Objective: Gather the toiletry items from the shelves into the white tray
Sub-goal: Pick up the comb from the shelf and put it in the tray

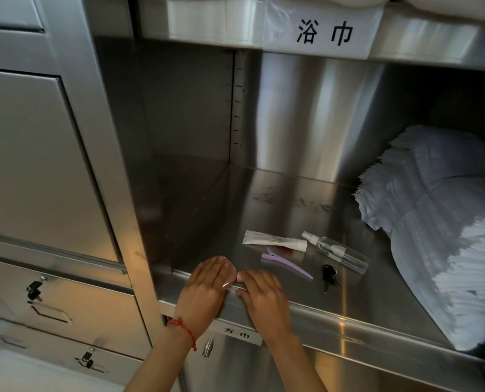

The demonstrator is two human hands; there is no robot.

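Two hands meet at the shelf (348,315) front lip, left hand (204,290) laid flat-fingered over a small pink item (230,274), right hand (264,292) touching it; tube (273,241), spray bottle (338,254), purple clip (285,264) lie just right-rearward, long axes left-right, right hand nearer.

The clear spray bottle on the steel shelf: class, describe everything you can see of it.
The spray bottle is a slim cylinder that looks like clear plastic, with a white pump head and a clear cap. It appears empty, though that is hard to judge. It lies on its side on the shelf, head pointing back-left, close to the white tube; contact is unclear. Neither hand touches it.
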